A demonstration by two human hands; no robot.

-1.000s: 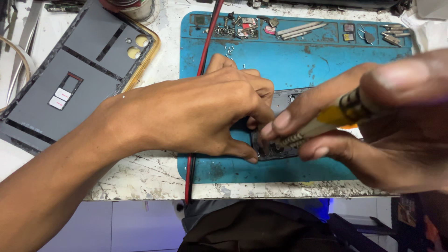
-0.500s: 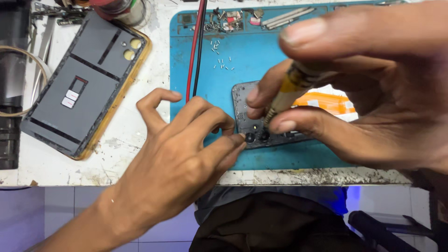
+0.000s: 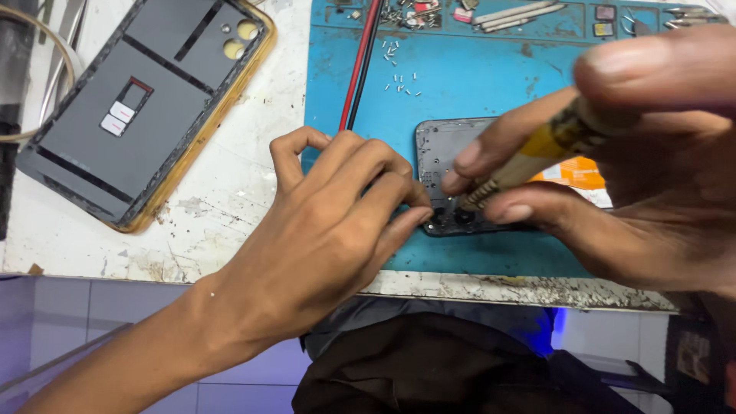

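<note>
The opened phone [image 3: 448, 165] lies face down on the blue work mat [image 3: 491, 84], near the mat's front edge, its dark inner plate and camera openings showing. An orange patch [image 3: 575, 172] sits on its right part, partly hidden.

The right hand [image 3: 621, 184] is closed around a yellow-handled screwdriver [image 3: 537, 153], pinched between thumb and fingers, with the tip down on the phone's lower end beside the camera openings. The left hand [image 3: 337, 222] comes in from the lower left, fingers curled, its fingertips pressing on the phone's lower left corner; it grips nothing that can be seen.

Loose small screws [image 3: 399, 73] are scattered on the mat just behind the phone. A red and a black cable [image 3: 360, 61] run side by side down the mat's left part and pass under the left hand. Along the mat's back edge, shallow compartments hold small parts and tweezers [image 3: 510, 14].

Left of the mat, on the worn white table [image 3: 230, 207], lies a dark phone back cover [image 3: 146, 107] in a yellowish case, tilted, with 2 round camera holes near its upper end.
</note>
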